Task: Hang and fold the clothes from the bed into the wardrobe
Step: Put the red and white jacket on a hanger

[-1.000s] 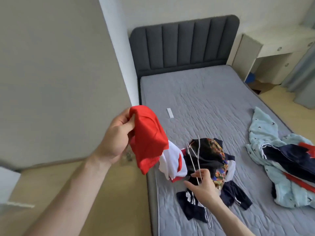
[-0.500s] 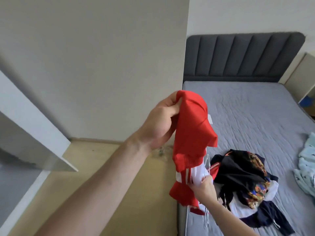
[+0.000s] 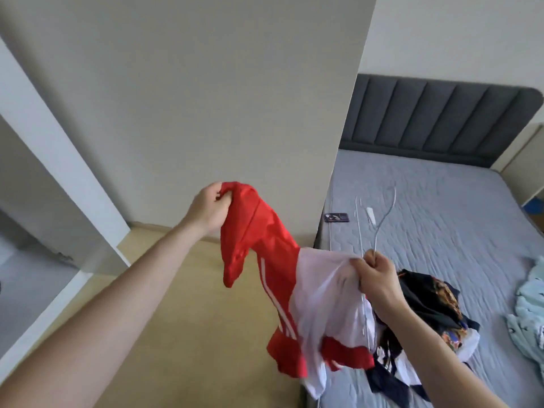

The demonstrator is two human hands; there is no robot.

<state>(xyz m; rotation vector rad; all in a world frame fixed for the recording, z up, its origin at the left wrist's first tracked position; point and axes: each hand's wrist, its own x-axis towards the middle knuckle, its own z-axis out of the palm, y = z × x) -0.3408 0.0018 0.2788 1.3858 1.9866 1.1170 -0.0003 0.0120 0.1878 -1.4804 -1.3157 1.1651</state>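
A red and white shirt with white stripes hangs stretched between my hands beside the bed. My left hand grips its red upper end. My right hand pinches the white part together with thin wire hangers that stick up from my fist. A pile of dark, patterned clothes lies on the grey mattress just behind my right hand. The open wardrobe shows at the far left.
A phone and a small white object lie on the mattress near the wall corner. Light blue clothing sits at the right edge. A dark padded headboard stands behind, and wooden floor spreads below the shirt.
My view has swung left toward the wardrobe. My right hand has risen with the hangers and pulled the shirt's white part out sideways. My left hand still holds the red end.
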